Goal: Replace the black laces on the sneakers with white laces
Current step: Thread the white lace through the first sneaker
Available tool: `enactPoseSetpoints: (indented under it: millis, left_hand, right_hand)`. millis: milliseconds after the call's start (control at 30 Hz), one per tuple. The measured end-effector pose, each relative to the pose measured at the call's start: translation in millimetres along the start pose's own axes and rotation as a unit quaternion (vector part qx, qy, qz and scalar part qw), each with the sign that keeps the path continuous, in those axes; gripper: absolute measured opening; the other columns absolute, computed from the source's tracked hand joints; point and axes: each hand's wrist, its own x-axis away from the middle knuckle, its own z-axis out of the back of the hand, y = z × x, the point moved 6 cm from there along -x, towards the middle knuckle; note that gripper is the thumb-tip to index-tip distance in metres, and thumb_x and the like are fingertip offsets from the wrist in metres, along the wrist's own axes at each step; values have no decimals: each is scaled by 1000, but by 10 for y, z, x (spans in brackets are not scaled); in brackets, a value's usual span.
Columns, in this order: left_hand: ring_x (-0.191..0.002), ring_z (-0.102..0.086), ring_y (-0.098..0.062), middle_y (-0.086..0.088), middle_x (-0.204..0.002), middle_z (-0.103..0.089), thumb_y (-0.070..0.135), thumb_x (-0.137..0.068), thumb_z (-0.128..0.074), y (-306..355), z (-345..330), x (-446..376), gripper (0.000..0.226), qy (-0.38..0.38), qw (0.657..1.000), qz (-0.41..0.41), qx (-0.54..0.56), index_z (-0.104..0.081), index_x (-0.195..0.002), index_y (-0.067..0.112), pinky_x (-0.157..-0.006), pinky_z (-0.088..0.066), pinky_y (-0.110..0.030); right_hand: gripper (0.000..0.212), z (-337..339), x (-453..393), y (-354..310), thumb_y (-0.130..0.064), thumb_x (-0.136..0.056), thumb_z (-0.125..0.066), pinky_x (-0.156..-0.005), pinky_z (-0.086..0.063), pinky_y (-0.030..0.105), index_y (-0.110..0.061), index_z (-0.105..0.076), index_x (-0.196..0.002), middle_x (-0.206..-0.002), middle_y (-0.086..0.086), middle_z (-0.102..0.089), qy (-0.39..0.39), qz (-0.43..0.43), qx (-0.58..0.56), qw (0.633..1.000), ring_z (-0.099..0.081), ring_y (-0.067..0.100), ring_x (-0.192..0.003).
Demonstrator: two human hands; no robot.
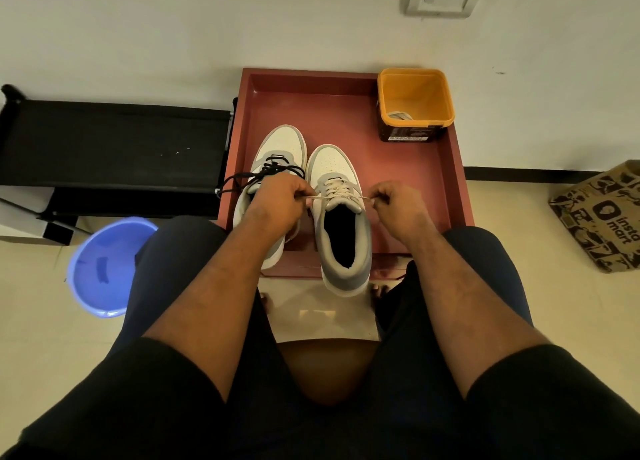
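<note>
Two white-and-grey sneakers stand side by side on a red tray (408, 182). The right sneaker (341, 231) is threaded with a white lace (337, 191). My left hand (278, 196) pinches one end of that lace and my right hand (394, 201) pinches the other, with the lace stretched across the top eyelets. The left sneaker (280, 147) carries a loose black lace (268, 173) that spills over the tray's left side; my left arm hides the sneaker's rear half.
A yellow tub (415, 106) with something pale at its bottom sits in the tray's far right corner. A black rack (114, 144) stands to the left, a blue bucket (104, 269) by my left knee, a printed paper bag (602, 217) on the right. Wall behind.
</note>
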Motion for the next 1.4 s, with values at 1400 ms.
enactPoseSetpoints:
  millis: [1400]
  left_hand:
    - [-58,-60,3,-9,-79,-70,-4,-93,-54,187,-140,-135,27,27,965,-85,245,-40,-108,14,-56,-43,-10]
  right_hand:
    - [37,-29,14,-280,2,-79,-74,-79,-58,36,-21,-55,-100,-79,8,-72,0,9,-407,914,-71,22,-78]
